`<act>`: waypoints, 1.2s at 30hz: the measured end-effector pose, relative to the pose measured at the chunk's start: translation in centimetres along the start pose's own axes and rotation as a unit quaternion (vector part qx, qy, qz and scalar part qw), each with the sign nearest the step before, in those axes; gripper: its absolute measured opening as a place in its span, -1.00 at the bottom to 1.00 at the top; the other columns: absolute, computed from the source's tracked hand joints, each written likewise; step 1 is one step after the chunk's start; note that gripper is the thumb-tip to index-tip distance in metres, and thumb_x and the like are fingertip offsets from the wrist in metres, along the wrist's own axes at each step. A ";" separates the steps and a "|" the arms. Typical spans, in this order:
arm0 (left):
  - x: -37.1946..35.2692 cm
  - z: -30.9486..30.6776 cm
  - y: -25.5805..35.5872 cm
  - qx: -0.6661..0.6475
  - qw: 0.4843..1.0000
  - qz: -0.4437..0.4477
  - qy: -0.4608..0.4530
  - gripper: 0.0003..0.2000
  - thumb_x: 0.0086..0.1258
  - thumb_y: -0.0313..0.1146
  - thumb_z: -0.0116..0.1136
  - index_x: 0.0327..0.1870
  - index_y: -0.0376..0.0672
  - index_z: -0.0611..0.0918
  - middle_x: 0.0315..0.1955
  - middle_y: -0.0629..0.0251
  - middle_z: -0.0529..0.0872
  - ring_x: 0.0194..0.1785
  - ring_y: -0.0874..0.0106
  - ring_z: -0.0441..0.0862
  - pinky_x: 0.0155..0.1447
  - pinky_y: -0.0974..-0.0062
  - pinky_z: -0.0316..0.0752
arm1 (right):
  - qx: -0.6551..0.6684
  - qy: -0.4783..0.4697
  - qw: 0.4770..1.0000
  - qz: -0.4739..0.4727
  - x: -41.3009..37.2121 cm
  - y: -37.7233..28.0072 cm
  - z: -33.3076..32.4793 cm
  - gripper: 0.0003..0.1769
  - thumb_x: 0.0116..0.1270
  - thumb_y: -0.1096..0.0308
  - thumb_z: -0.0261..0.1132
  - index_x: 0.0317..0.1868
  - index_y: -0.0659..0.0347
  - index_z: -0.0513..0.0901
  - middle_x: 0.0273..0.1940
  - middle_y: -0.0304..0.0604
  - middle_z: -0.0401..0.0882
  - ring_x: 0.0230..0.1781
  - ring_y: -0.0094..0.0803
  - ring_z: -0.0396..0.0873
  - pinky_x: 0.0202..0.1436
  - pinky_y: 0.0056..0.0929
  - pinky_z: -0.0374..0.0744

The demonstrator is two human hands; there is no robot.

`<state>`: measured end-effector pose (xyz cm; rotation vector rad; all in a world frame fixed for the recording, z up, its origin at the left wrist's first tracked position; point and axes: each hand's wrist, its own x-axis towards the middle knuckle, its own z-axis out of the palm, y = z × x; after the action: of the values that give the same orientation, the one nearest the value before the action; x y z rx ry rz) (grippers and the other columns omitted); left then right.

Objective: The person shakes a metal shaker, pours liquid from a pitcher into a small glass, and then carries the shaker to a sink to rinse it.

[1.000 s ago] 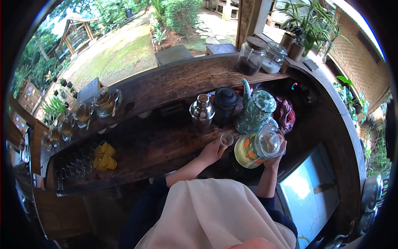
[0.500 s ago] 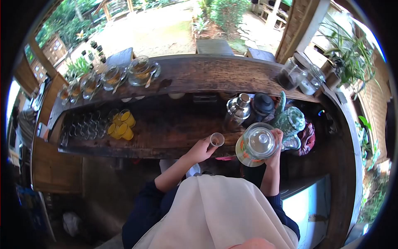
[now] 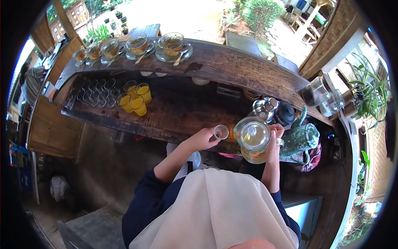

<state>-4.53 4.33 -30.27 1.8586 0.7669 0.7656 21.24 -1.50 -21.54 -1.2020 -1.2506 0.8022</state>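
Observation:
My left hand (image 3: 203, 139) is wrapped round a small clear glass (image 3: 221, 132), held upright over the counter's near edge. In my right hand (image 3: 273, 143) is the handle of a lidded glass pitcher (image 3: 252, 137) with orange and green decoration near its base. The pitcher is just right of the glass, the two apart. Several glasses of yellow drink (image 3: 138, 103) stand on the lower counter (image 3: 178, 103) to the left, beside rows of upturned-looking clear glasses (image 3: 97, 93). Right of the pitcher is a green speckled enamel pot (image 3: 304, 137).
Cups of amber drink on saucers (image 3: 172, 45) line the upper ledge (image 3: 240, 64) at left. A metal shaker (image 3: 264, 108) and dark-lidded container (image 3: 285, 113) stand behind the pitcher. Glass jars (image 3: 323, 93) and a plant (image 3: 369, 91) are at right. A person (image 3: 32, 83) is at far left.
The head view has turned, shifting and tilting the counter. My left hand with the glass and my right hand with the pitcher are slightly closer together. Both grips remain.

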 end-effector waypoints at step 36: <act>-0.9 0.1 -1.7 -0.021 0.994 -0.038 0.102 -0.80 0.07 -0.40 0.18 -0.26 -0.17 0.54 -0.28 0.19 0.66 -0.17 0.22 0.63 -0.04 0.35 0.49 | -0.259 -0.021 0.963 -0.071 0.5 0.6 2.8 -0.21 0.18 -0.30 0.23 0.03 0.28 0.31 -0.04 -0.05 0.55 -0.09 -0.10 0.51 0.04 -0.14 0.40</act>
<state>-5.29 4.21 -32.00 1.7210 0.9381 0.9249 18.69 -0.23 -22.27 -1.4901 -1.6228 0.4028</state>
